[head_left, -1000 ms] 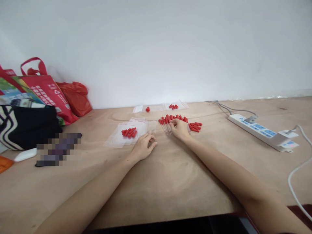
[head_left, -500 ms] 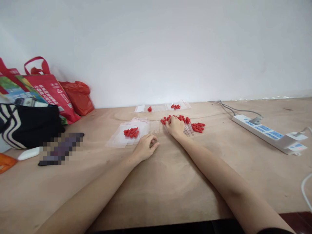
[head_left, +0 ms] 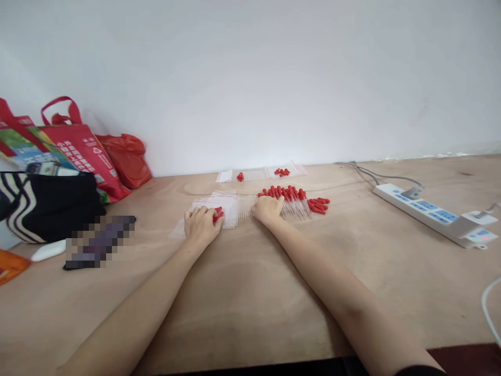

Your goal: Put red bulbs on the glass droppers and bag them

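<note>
On clear zip bags [head_left: 225,200], a few red rubber bulbs [head_left: 218,211] show beside the fingers of my left hand [head_left: 202,225]. That hand lies palm down over them, fingers bent and thumb apart; part of the pile is hidden under it. My right hand [head_left: 268,208] is closed at the right end of a row of thin clear tubes [head_left: 246,206]; its fingertips are hidden. Behind and right of it, several droppers [head_left: 289,195] lie side by side, red bulbs away from me and clear stems towards me. More loose red bulbs [head_left: 319,205] lie to their right.
Near the wall lie flat bags [head_left: 256,174] with small red bulbs [head_left: 282,172] on them. A white power strip [head_left: 430,213] is at right. Shopping bags [head_left: 84,151], a black striped bag [head_left: 58,206] and a blurred dark object [head_left: 99,243] occupy the left.
My left hand has moved left onto the red bulbs on the bags, its fingers spreading. My right hand has moved left and nearer, from the droppers to the thin tubes.
</note>
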